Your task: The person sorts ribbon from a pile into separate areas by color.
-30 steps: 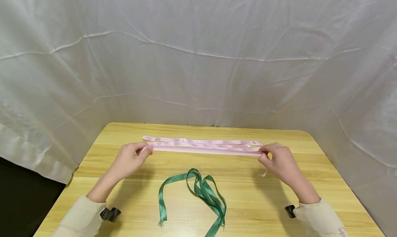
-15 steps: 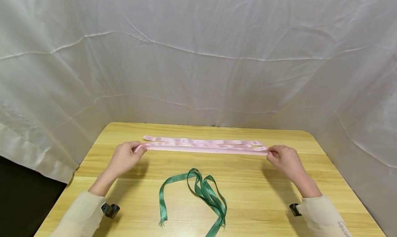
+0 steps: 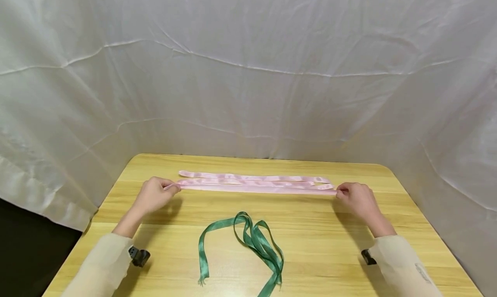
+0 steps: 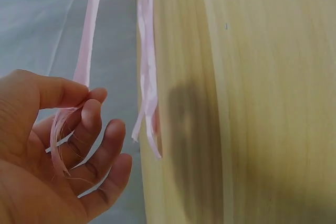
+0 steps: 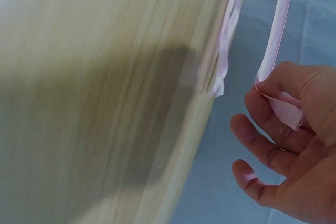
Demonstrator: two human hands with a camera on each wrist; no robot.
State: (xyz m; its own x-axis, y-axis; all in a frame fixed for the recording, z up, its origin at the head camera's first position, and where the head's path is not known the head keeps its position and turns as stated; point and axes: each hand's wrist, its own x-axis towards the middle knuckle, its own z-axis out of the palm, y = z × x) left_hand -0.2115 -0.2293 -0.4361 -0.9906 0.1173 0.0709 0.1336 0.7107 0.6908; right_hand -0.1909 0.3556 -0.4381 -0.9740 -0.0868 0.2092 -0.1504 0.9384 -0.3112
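A pink satin ribbon [image 3: 256, 188] is stretched level between both hands, above the table. My left hand [image 3: 153, 196] pinches it near its left end between thumb and forefinger; in the left wrist view a frayed tail [image 4: 59, 145] hangs into the palm. At the other side my right hand [image 3: 359, 200] pinches the ribbon, and a short end [image 5: 287, 113] sticks out past the thumb in the right wrist view. Just behind, more pink ribbon [image 3: 252, 177] lies in lengthwise strands on the table. Nearer the front lies a loosely looped green ribbon [image 3: 262, 243].
The wooden table [image 3: 310, 236] has rounded far corners. White cloth [image 3: 248, 94] hangs behind it and at both sides. The green ribbon's lower end runs out of the head view at the bottom.
Both hands have moved apart, the left one to the left and the right one to the right, with a longer stretch of pink ribbon between them. The green ribbon stays put.
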